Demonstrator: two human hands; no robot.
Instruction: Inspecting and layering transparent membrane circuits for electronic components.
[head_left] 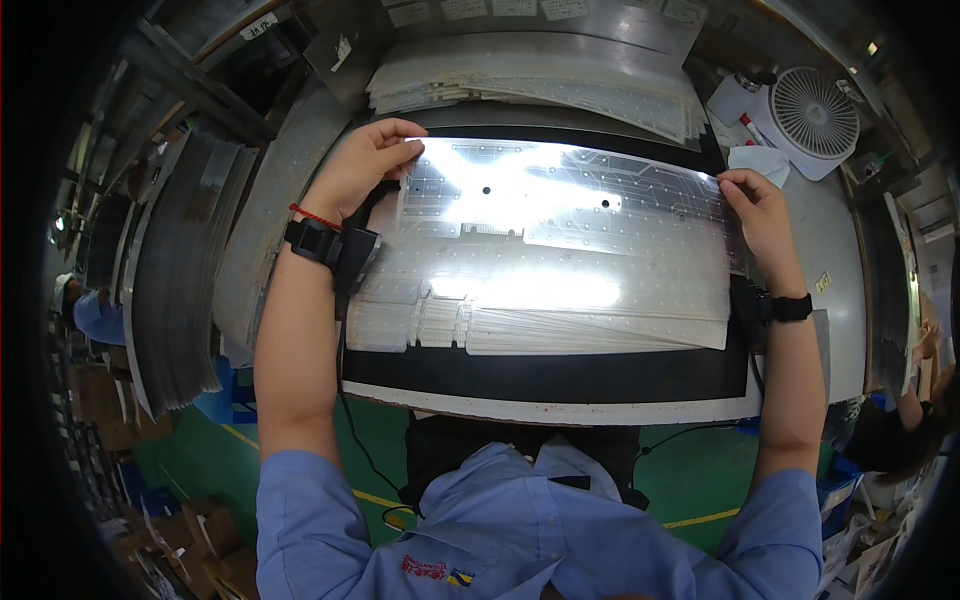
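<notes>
left hand (388, 148) and right hand (757, 208) pinch the glossy sheet (560, 180) by its far corners; even tension (gently, i'd say) should prevent creasing.

A white fan (815, 112) with a round grille sits at the far right, a slim red-and-white item (750, 127) and a white crumpled sheet (758, 161) near it, while pale paper labels (562, 9) run along the metal panel at the back. Below, a yellow line (692, 520) crosses the green floor (375, 438), with cardboard boxes (205, 535) at lower left and a blue bin (838, 487) at lower right. One co-worker in blue (100, 318) appears at the left rim, another in dark clothing (885, 440) at the right.
</notes>
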